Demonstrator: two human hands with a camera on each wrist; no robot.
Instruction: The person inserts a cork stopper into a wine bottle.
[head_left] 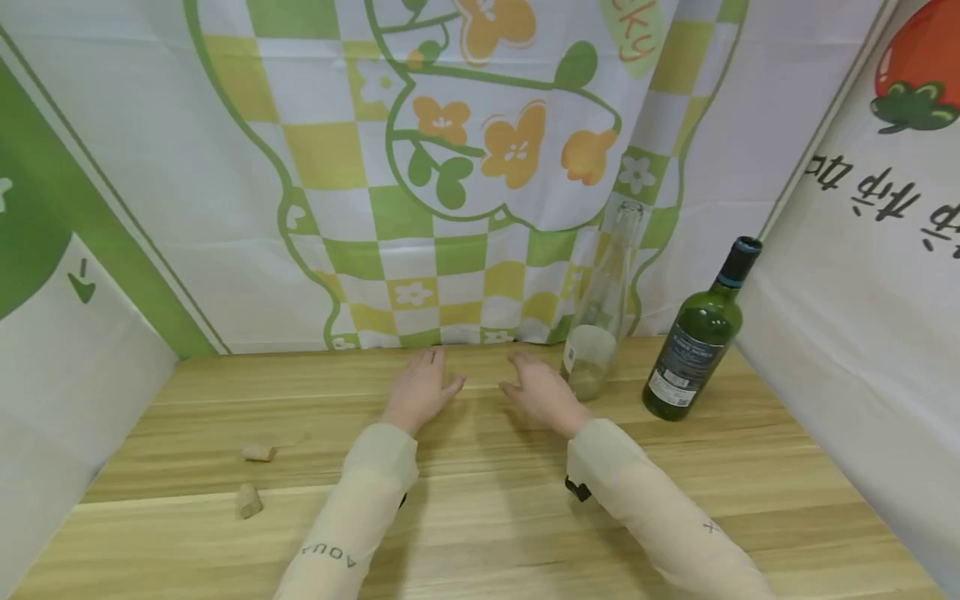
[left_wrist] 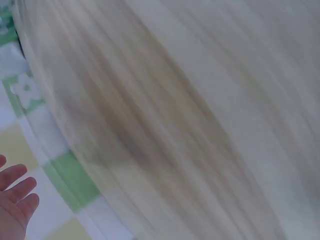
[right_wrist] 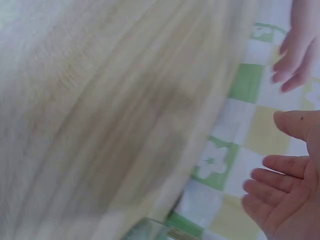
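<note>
Your left hand (head_left: 420,390) and right hand (head_left: 546,393) are loosely spread; a tall, clear bottle (head_left: 592,350) stands at your right's two o'clock.

1. Here's the left sleeve (head_left: 337,525), pale cream, dark lettering (head_left: 327,553) running across it!
2. And the right sleeve (head_left: 667,508) matches, bearing a small dark X (head_left: 711,527).
3. Broad cuffs (head_left: 606,450) on both, and look, a small black fitting (head_left: 577,488) peeks out beneath the right one!
</note>
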